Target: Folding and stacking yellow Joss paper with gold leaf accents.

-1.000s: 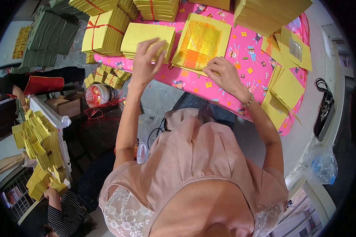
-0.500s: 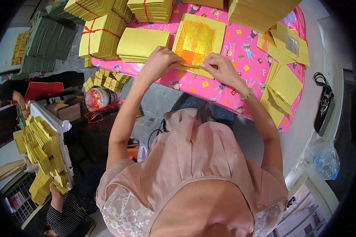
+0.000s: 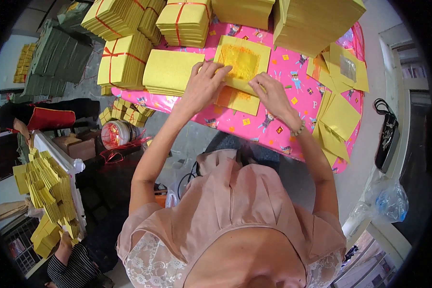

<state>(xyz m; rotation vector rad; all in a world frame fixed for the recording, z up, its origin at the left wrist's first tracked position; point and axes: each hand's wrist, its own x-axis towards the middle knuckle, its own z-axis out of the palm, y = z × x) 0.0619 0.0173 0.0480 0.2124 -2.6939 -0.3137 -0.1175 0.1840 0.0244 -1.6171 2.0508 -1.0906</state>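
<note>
In front of me on the pink table lies a sheet of yellow paper with a gold and orange patch in its middle. Its near edge is rolled over into a fold. My left hand grips the fold's left end, fingers bent over it and thumb hidden. The right end is pinched between thumb and fingers of my right hand. Part of another yellow sheet with an orange patch shows under the fold. A pile of folded yellow paper lies just left of my left hand.
Bundles of yellow paper tied with red string stand at the back left, and tall stacks at the back. Loose sheets lie on the pink tablecloth at right. Two other people work at a left table.
Both hands have lifted the sheet's near edge and turned it away from me into a fold. More of the sheet underneath now shows. The whole view has shifted slightly.
</note>
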